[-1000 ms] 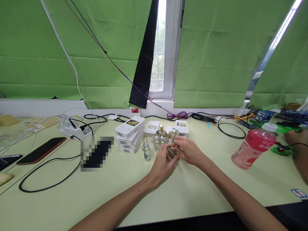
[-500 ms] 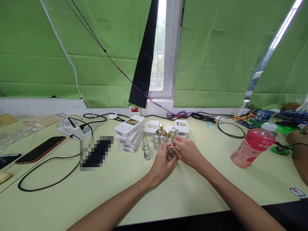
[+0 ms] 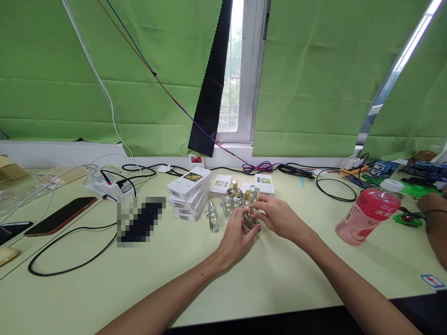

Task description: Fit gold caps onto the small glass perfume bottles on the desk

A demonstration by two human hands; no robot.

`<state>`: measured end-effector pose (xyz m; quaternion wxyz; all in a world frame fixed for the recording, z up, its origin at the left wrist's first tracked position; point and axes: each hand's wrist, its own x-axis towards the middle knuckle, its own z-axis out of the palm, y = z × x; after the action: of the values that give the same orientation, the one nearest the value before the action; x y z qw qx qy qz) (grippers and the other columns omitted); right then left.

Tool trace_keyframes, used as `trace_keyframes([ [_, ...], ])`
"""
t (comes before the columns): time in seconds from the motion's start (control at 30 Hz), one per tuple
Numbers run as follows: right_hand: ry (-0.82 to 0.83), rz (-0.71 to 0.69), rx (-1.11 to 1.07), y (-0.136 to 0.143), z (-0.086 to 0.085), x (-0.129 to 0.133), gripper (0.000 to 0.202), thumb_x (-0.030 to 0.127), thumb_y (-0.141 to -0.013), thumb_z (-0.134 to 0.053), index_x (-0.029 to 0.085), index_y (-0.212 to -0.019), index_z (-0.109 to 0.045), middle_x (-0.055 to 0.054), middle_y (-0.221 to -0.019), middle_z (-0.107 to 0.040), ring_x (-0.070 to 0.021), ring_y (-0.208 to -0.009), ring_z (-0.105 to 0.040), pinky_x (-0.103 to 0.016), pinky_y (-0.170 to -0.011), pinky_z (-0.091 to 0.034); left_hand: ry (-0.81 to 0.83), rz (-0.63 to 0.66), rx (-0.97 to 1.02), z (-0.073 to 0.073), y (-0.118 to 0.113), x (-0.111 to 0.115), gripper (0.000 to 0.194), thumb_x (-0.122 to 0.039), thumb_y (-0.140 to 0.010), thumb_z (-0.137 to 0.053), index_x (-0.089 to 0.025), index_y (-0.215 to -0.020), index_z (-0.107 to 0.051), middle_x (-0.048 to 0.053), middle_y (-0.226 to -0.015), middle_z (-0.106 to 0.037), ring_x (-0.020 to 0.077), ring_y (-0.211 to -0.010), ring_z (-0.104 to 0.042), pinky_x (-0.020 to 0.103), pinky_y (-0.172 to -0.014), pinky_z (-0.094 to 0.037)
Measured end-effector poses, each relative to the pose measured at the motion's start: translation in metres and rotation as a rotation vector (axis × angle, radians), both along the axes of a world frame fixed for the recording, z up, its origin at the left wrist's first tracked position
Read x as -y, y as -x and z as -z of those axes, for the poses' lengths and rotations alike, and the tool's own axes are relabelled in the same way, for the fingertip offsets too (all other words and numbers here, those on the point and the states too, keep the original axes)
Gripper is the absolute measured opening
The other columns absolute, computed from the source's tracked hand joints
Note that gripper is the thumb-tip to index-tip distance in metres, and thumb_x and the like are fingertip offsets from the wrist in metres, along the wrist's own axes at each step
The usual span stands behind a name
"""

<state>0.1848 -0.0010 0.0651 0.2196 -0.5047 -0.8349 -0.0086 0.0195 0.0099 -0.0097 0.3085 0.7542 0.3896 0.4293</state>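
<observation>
My left hand (image 3: 234, 239) is wrapped round the side of a squat glass perfume bottle (image 3: 251, 223) on the table. At the bottle's top, the fingers and thumb of my right hand (image 3: 281, 217) close on its small neck or cap, which they partly hide. Just behind stand a rounder bottle with a gold top (image 3: 235, 190) and several small clear glass bottles (image 3: 228, 207). A slim clear spray bottle (image 3: 213, 217) stands apart, left of my left hand.
White boxes (image 3: 188, 184) are stacked to the left, with more white boxes (image 3: 264, 184) behind the bottles. A pink drink bottle (image 3: 368, 214) stands at right. Black cables (image 3: 296, 170) run along the back. Phones (image 3: 61, 216) lie at left. Another person's arm (image 3: 435, 228) shows at far right.
My right hand has shifted slightly right at the perfume bottle's top, so more of the bottle shows between my hands. My left hand stays on its side.
</observation>
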Motion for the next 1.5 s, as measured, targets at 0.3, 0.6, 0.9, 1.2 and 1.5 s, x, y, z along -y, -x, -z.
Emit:
trace_keyframes([
  [0.3,0.059,-0.065,-0.056,0.001,0.010,-0.007,0.017,0.013,-0.096,-0.051,0.018,-0.085,-0.063,-0.002,-0.089,-0.059,-0.0134,-0.073,-0.056,-0.024,-0.059,-0.035,0.004,0.008,-0.008,-0.001,0.000,0.000,0.029,-0.034,-0.089,-0.061,-0.025,-0.115,-0.053,0.002,-0.109,-0.054,0.0083,-0.063,-0.052,0.026,-0.059,-0.047],
  [0.6,-0.040,-0.010,0.016,0.008,0.014,-0.006,0.020,0.013,-0.095,-0.053,0.017,-0.075,-0.053,-0.001,-0.083,-0.057,-0.0123,-0.065,-0.050,-0.025,-0.055,-0.027,-0.007,0.022,0.012,0.000,0.000,-0.001,0.023,-0.030,-0.088,-0.061,-0.023,-0.108,-0.053,0.002,-0.106,-0.054,0.0079,-0.062,-0.051,0.025,-0.058,-0.046],
  [0.9,-0.104,0.075,0.157,0.017,0.015,-0.002,0.021,0.012,-0.096,-0.052,0.016,-0.076,-0.056,-0.003,-0.082,-0.058,-0.0129,-0.067,-0.053,-0.026,-0.054,-0.025,-0.021,0.009,0.013,-0.001,-0.002,0.001,0.022,-0.025,-0.087,-0.061,-0.023,-0.108,-0.053,0.002,-0.104,-0.053,0.0077,-0.064,-0.050,0.024,-0.059,-0.045],
  [1.2,-0.093,0.176,0.144,0.020,0.014,0.001,0.020,0.019,-0.096,-0.056,0.016,-0.076,-0.060,-0.003,-0.081,-0.058,-0.0133,-0.064,-0.055,-0.026,-0.051,-0.026,0.001,0.024,0.023,-0.004,-0.002,0.002,0.019,-0.029,-0.088,-0.060,-0.022,-0.105,-0.054,0.002,-0.104,-0.053,0.0077,-0.063,-0.050,0.024,-0.057,-0.045],
  [1.5,-0.065,-0.031,0.074,0.000,-0.001,0.001,0.016,0.015,-0.092,-0.060,0.023,-0.097,-0.072,-0.003,-0.098,-0.061,-0.0109,-0.071,-0.058,-0.023,-0.060,-0.038,0.005,0.010,0.004,0.000,-0.001,0.000,0.029,-0.034,-0.089,-0.062,-0.024,-0.115,-0.054,0.003,-0.107,-0.054,0.0087,-0.063,-0.052,0.027,-0.061,-0.047],
])
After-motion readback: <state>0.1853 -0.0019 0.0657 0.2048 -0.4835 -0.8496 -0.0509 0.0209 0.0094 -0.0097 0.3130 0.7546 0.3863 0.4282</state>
